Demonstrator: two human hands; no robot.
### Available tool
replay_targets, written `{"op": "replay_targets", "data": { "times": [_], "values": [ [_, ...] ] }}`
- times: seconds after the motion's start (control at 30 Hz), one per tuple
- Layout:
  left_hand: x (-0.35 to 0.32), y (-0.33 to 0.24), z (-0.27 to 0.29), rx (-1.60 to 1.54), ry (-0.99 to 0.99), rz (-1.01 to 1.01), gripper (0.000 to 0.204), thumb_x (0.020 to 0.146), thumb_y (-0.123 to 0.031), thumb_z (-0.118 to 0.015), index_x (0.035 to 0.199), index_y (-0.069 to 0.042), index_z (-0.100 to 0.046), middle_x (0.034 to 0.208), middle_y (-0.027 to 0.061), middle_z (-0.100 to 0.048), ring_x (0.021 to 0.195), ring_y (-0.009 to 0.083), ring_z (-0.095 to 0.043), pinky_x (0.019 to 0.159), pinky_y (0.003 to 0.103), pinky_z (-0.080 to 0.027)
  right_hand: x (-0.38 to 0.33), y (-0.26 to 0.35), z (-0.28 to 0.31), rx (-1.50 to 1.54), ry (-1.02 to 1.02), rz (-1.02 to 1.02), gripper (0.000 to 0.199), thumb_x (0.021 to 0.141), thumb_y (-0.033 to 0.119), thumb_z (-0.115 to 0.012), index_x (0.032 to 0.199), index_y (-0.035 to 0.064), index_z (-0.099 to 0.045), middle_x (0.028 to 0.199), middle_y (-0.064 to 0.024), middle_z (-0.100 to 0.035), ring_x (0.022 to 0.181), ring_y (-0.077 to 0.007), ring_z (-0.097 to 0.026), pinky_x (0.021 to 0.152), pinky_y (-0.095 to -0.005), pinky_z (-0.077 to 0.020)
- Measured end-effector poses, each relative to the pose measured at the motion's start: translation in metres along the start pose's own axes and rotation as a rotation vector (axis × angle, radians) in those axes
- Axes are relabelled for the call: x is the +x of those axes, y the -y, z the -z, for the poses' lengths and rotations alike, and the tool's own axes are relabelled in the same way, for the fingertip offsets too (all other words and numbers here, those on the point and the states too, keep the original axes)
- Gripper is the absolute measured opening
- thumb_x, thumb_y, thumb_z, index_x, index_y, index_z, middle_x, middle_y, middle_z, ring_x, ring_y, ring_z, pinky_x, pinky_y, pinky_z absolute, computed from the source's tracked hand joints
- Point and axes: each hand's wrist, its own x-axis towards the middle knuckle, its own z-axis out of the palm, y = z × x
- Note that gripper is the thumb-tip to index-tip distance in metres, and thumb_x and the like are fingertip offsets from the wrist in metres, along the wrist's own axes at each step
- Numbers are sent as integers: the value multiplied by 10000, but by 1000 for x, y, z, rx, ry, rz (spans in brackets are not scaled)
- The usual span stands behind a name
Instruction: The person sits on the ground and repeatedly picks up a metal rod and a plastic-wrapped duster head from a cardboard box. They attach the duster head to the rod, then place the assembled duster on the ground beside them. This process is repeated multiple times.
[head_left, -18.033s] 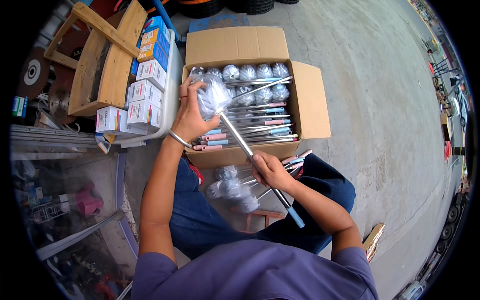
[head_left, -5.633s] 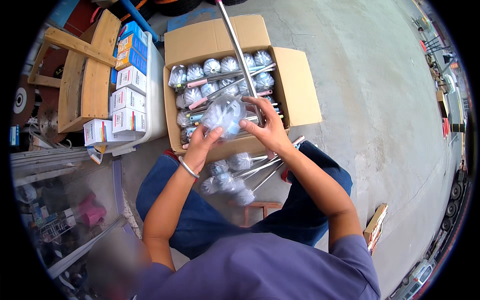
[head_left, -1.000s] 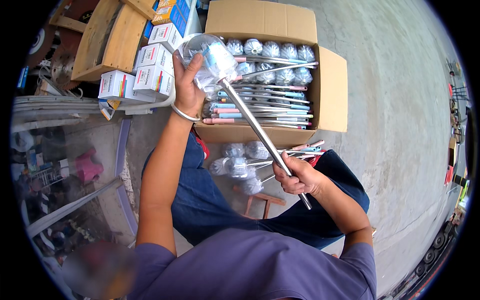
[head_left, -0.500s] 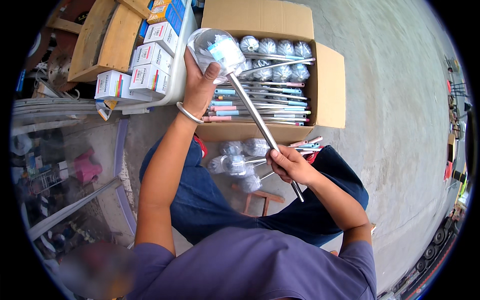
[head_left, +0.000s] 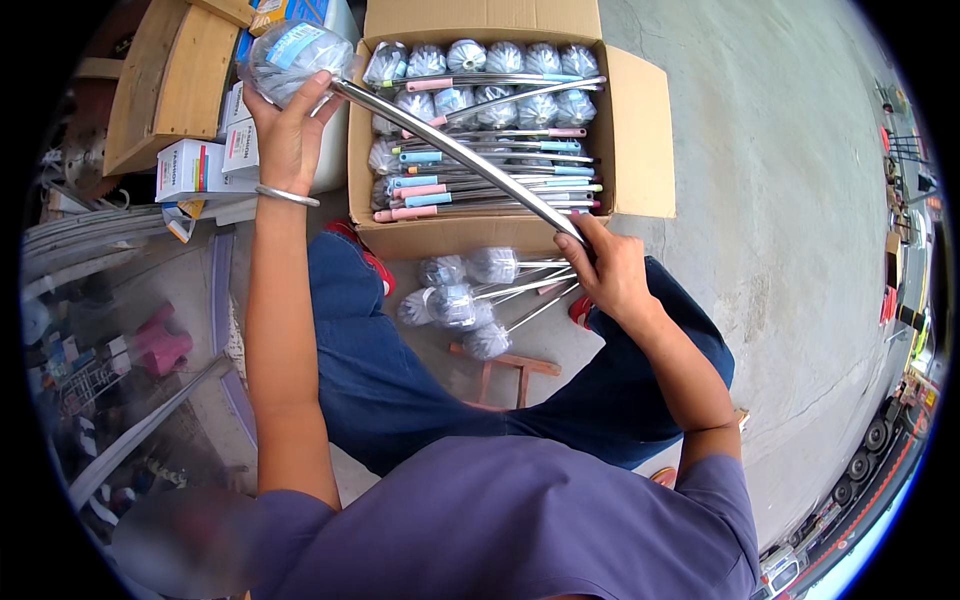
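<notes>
A mop [head_left: 450,146] with a long metal pole stretches slantwise across in front of me. Its bundled grey head is wrapped in clear plastic with a blue label. My left hand [head_left: 290,135] grips the wrapped head from below, at the upper left. Around the pole's lower end, my right hand [head_left: 610,268] is closed. Beneath the pole stands an open cardboard box [head_left: 470,238], filled with wrapped mop heads [head_left: 505,57] in rows and metal poles with pink and blue handles. Several more wrapped mops [head_left: 452,305] lie on the floor between my feet.
White cartons [head_left: 190,170] and a wooden crate [head_left: 170,90] stand left of the box. A small wooden stool [head_left: 520,368] is between my legs. Box flaps [head_left: 640,135] stick out to the right over the concrete floor. At far left, a pink object [head_left: 162,340] lies among clutter.
Both hands have moved the mop up. Its head has swung left over the cartons, and the pole now lies flatter across the box. My right hand has risen to the box's near edge.
</notes>
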Motion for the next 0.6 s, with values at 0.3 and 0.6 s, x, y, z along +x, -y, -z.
{"op": "replay_targets", "data": {
  "times": [0.3, 0.6],
  "values": [
    [1, -1, 6, -275, 171, -7, 564, 786, 85, -585, 1270, -147, -411, 1209, 81, -485, 1104, 263, -501, 912, 459, -468, -25, 14, -26, 775, 386, -168, 465, 964, 465, -371, 741, 60, -422, 514, -15, -371, 434, -129, -342, 415, -274, -307],
    [-4, -1, 2, -285, 197, 5, 539, 791, 79, -590, 1260, -139, -435, 1201, 86, -510, 1081, 262, -527, 916, 440, -470, -21, 16, -22, 181, 158, -61, 336, 941, 314, -462, 785, 18, -468, 580, -191, -511, 565, -365, -531, 490, -417, -390]
  ]
}}
